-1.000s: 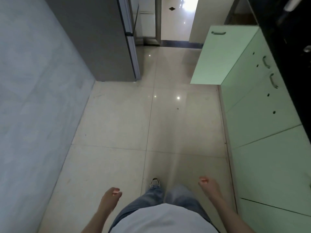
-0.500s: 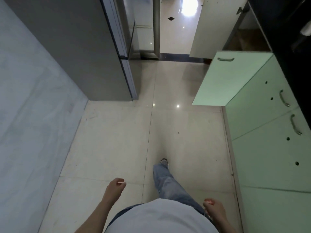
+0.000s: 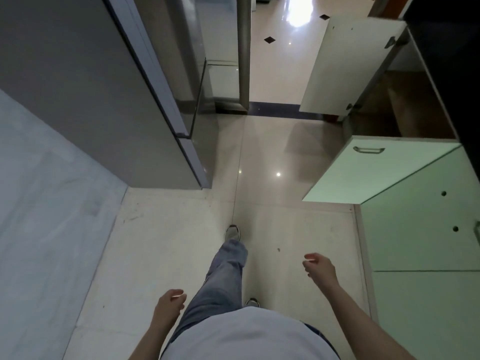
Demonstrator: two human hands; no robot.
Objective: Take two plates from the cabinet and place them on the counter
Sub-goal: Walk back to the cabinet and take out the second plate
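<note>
Open green cabinet door (image 3: 374, 167) ahead right, interior dark beyond it; plates not visible, location cannot tell. Right hand (image 3: 320, 268) and left hand (image 3: 168, 305) both empty, fingers loosely curled. Nothing fetched yet; whole task remains.

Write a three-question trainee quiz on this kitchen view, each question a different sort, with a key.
1. True or false: the person's right hand holds a plate.
2. Multiple choice: the open pale green cabinet door with a metal handle is (A) ahead on the person's right, (B) ahead on the left, (C) behind the tall grey refrigerator.
3. Fill in: the person's left hand holds ____.

Key: 1 false; 2 A; 3 nothing. Both hands are bare and empty above the glossy beige tiled floor, and no plates are visible.
</note>
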